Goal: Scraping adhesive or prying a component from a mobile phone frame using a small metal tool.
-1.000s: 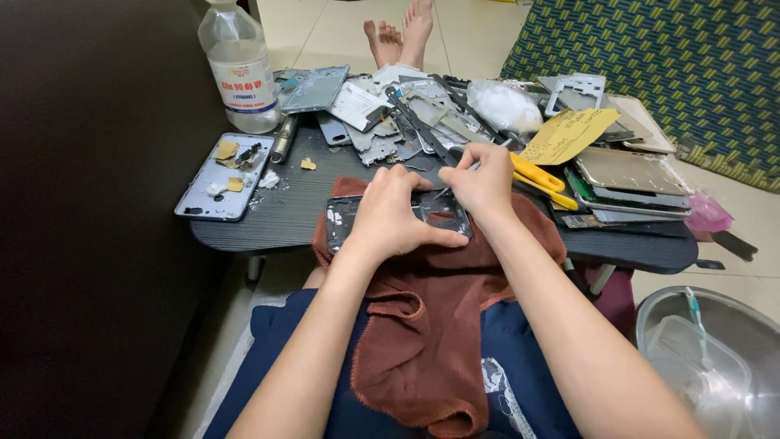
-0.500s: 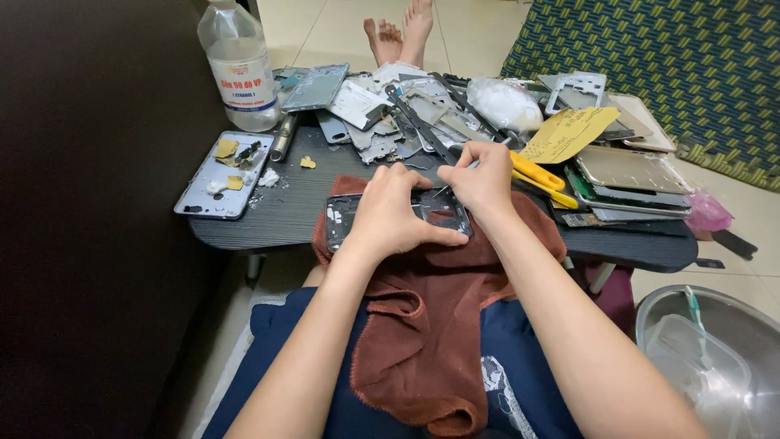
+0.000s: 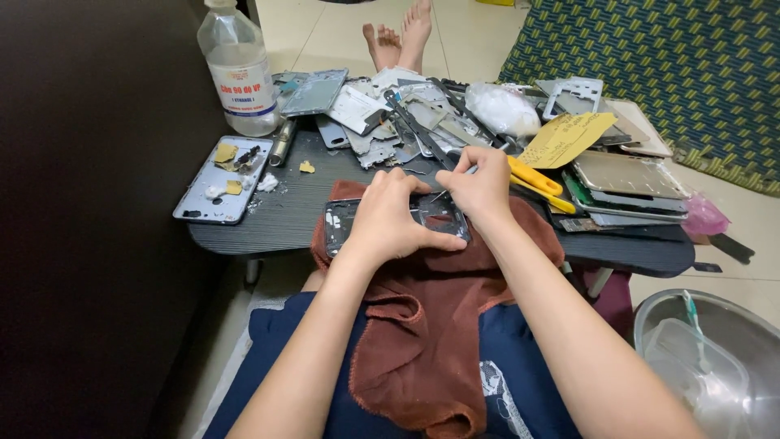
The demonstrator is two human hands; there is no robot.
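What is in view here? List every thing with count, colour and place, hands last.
Phone frame: one, dark, on the cloth under both hands.
Cloth: one, brown, from table edge over the lap.
Table: one, black, low.
Bottle: one, clear, table's far left.
Phone panel: one, silver, left edge, scraps on it.
Phone parts pile: many, grey, far side.
Tool handle: yellow, right of the hands.
Bowl: one, metal, floor at right.
Feet: two, beyond the table.
Left hand: pressing the frame.
Right hand: pinching a thin tool.
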